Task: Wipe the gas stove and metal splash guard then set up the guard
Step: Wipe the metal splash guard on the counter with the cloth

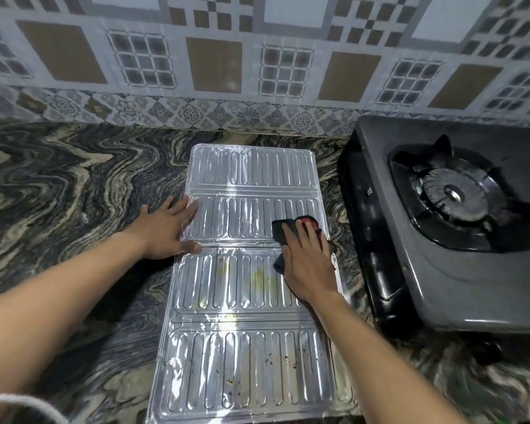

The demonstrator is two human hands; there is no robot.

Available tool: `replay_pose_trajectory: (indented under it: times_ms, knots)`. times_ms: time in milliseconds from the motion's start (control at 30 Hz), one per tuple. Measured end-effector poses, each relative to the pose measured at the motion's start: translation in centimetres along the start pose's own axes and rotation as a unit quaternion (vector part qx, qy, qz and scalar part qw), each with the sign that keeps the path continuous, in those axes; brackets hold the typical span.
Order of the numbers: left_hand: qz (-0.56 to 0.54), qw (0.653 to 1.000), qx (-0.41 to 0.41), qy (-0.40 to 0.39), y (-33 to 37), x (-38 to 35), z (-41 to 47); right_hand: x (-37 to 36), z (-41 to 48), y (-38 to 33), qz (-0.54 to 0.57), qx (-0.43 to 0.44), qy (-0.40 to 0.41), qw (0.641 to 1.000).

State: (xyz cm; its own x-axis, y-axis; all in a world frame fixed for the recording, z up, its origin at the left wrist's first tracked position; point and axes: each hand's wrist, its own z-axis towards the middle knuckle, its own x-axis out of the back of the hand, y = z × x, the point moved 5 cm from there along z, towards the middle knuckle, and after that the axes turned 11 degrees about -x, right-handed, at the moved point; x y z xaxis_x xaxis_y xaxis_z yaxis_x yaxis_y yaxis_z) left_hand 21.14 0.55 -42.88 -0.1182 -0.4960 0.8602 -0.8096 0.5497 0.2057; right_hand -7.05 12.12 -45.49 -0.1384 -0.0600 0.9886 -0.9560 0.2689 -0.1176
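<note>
The metal splash guard (245, 301), a ribbed silver sheet with several hinged panels, lies flat on the marbled counter. Yellowish stains and brown crumbs mark its nearer panels. My left hand (169, 231) rests flat with straight fingers on the guard's left edge, holding it down. My right hand (306, 261) presses a dark cloth (283, 228) with a red patch against the guard's right side, fingers spread over it. The black gas stove (459, 270) stands to the right, its single burner and pan support in view.
The marbled countertop (74, 185) stretches to the left of the guard. A patterned tiled wall (214, 65) rises behind the counter. The stove's left side sits close to the guard's right edge. A white cord (22, 402) shows at the bottom left.
</note>
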Motion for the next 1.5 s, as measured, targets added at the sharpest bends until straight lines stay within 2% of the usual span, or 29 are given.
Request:
replay_pose_trajectory:
  times_ms: [100,233,467,567,700,867,1000,1067,1233,1367,1500]
  knots:
    - [0.024,0.999,-0.034,0.004,0.6,-1.1,-1.8,0.1,0.4,-0.1,0.010,0.007,0.013,1.000]
    - [0.044,0.998,-0.025,-0.032,0.3,-2.2,-3.3,-0.1,0.7,0.0,0.017,0.023,0.011,1.000]
    - [0.048,0.998,-0.023,-0.031,0.1,-2.9,-3.4,1.0,0.9,-0.5,0.005,0.069,-0.062,0.996]
    - [0.046,0.998,-0.026,-0.028,-0.2,-2.9,-3.2,0.4,-2.4,-3.1,-0.033,0.116,-0.069,0.990]
    - [0.036,0.998,-0.031,-0.028,-0.3,-3.1,-3.0,-0.5,-4.1,-8.8,-0.015,0.157,-0.080,0.984]
    - [0.027,0.998,-0.036,-0.041,-0.3,-2.9,-3.3,-1.1,-4.3,-13.2,0.000,0.165,-0.089,0.982]
    - [0.047,0.995,-0.035,-0.085,-0.7,-2.1,-3.1,-0.7,-4.7,-13.4,-0.010,0.184,-0.103,0.977]
    - [0.061,0.994,-0.035,-0.085,-0.6,-2.1,-3.1,-0.2,-4.3,-13.0,-0.042,0.191,-0.079,0.978]
    - [0.052,0.994,-0.034,-0.091,-1.0,-2.3,-3.1,-1.7,-4.0,-12.9,-0.013,0.127,-0.086,0.988]
    - [0.041,0.994,-0.043,-0.090,-1.0,-2.3,-3.0,-2.1,-5.9,-14.7,0.021,0.166,-0.083,0.982]
    - [0.044,0.994,-0.042,-0.090,-1.0,-2.5,-3.1,-2.1,-6.6,-12.4,0.020,0.183,-0.088,0.979]
